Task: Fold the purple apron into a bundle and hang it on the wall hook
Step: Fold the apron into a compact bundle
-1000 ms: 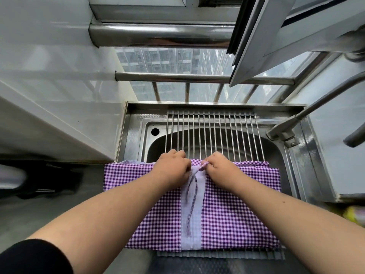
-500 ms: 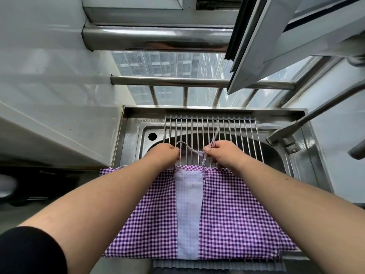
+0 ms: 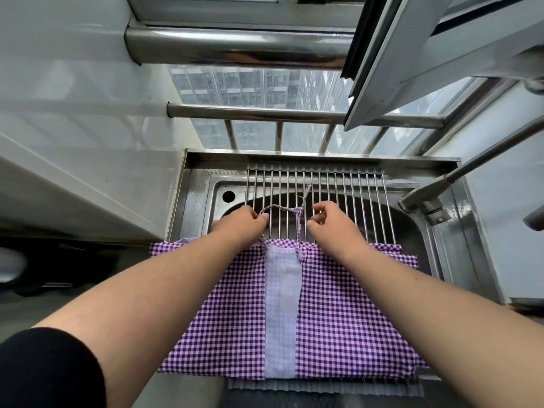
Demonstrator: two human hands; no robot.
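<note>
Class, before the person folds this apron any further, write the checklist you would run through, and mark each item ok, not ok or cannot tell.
1. Apron lies flat on the rack: ok.
2. Strings pulled clear of the cloth, out over the bars: ok.
3. Left hand has a grip on the string loop: ok.
4. Right hand grips a string: cannot tell.
5. Wall hook in sight: not ok, none shows.
6. Faucet clear of the cloth: ok.
</note>
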